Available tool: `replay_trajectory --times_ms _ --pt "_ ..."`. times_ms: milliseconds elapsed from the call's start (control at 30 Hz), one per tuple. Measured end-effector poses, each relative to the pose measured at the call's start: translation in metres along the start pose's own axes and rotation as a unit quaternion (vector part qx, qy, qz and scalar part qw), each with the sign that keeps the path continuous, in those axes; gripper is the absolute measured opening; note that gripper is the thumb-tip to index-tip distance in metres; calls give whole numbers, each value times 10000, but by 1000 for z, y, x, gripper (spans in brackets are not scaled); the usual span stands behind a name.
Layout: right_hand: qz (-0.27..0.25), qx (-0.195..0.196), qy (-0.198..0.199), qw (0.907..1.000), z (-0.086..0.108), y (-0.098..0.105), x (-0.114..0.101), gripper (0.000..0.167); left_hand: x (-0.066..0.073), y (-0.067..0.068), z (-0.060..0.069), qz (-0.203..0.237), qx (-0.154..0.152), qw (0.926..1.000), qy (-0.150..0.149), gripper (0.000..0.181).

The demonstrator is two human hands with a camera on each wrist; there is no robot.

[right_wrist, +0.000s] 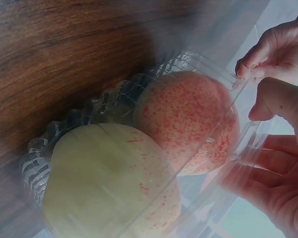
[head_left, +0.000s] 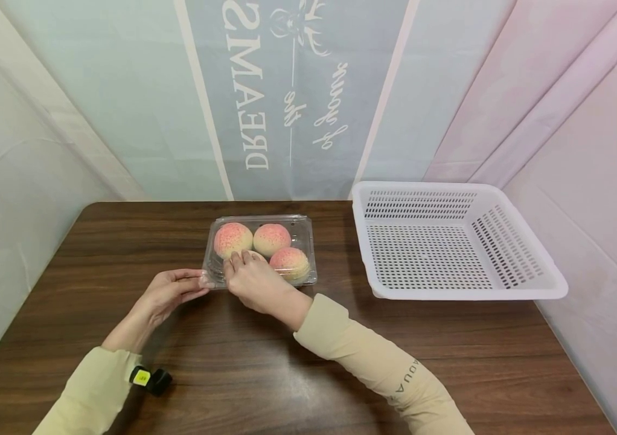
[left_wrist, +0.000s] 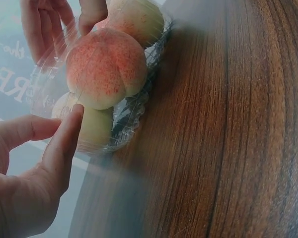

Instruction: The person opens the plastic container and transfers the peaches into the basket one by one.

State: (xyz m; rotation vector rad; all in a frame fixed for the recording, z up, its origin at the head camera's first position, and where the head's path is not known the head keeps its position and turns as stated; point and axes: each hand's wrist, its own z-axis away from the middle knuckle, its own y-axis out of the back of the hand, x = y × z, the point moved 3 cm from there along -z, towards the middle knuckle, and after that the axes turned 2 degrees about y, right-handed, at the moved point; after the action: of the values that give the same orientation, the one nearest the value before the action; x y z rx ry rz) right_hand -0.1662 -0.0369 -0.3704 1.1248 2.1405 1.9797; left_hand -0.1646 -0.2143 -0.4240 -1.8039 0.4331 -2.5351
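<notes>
Several pink and pale yellow peaches (head_left: pixel 273 240) sit in a clear plastic box (head_left: pixel 303 226) on the table. At the box's near left corner, my left hand (head_left: pixel 169 294) pinches the plastic edge between thumb and finger. Over the near left part of the box lies my right hand (head_left: pixel 256 284), its fingers bent across the clear top and hiding most of one peach. In the right wrist view, my right fingers (right_wrist: pixel 268 168) show through the plastic, and the thumb stays by the front edge close to a red-speckled peach (right_wrist: pixel 188 119).
A white perforated plastic basket (head_left: pixel 526 241) stands at the back right of the brown wooden table (head_left: pixel 265 374). Behind the table hangs a printed cloth (head_left: pixel 308 139). Pale fabric walls (head_left: pixel 596 199) border the sides. A black strap (head_left: pixel 159 382) is on the left sleeve.
</notes>
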Motion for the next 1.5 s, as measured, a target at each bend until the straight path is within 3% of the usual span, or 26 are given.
replay_trajectory --times_ms 433,567,833,967,1100,1367,1433,1500 --pt "-180 107 -31 9998 1 -2 2 35 3 -1 1 87 -24 9998 167 25" --pt "-246 104 -32 9996 2 -4 2 35 5 -1 2 35 -73 9998 153 32" --pt "-473 331 -37 9983 6 -5 4 32 9 -1 4 -494 34 9988 21 47" --pt "-635 446 -96 9969 7 -7 5 32 13 -4 5 -989 115 9950 -82 47" --pt "-825 522 -180 9951 8 -8 6 29 19 -8 7 -1635 225 9861 -178 42" --pt "-996 611 -271 9928 9 -9 8 27 29 -16 9 -2453 437 9683 -201 42" --pt "-1015 667 -296 9922 9 -9 8 26 30 -17 9 -2922 535 9545 -247 43" --pt "-1042 750 -337 9912 10 -8 9 23 32 -18 10 -3455 662 9355 -345 43"
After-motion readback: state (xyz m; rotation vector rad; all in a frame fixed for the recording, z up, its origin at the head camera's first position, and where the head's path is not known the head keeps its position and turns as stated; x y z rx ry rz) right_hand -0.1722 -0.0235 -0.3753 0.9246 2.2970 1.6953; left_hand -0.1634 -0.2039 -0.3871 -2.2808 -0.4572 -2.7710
